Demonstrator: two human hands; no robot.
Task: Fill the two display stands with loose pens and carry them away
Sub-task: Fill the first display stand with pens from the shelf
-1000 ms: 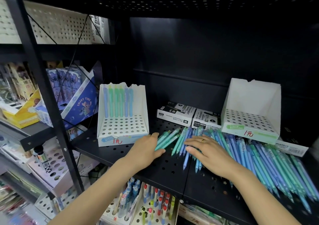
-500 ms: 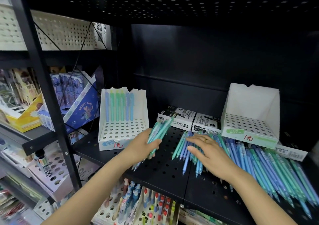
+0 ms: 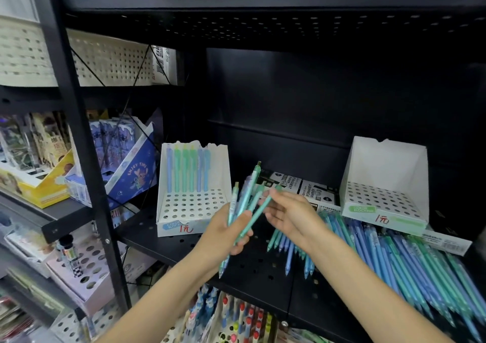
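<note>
My left hand (image 3: 227,233) grips a bunch of teal and blue pens (image 3: 246,196) held tips-down above the black shelf. My right hand (image 3: 288,215) pinches the top of one teal pen in that bunch. The left white display stand (image 3: 190,212) has several blue and green pens standing along its back row; its other holes are bare. The right white display stand (image 3: 385,203) holds no pens. A large heap of loose blue and teal pens (image 3: 410,261) lies on the shelf at the right.
Two permanent marker boxes (image 3: 297,186) lie behind my hands. The black perforated shelf (image 3: 252,271) has a frame post (image 3: 86,174) at the left. A blue cartoon box (image 3: 126,171) stands on the neighbouring shelf. More pen stands sit below.
My left hand lifted a bunch of pens off the shelf and raised it upright. My right hand left the loose heap and came up to pinch one pen in the bunch.
</note>
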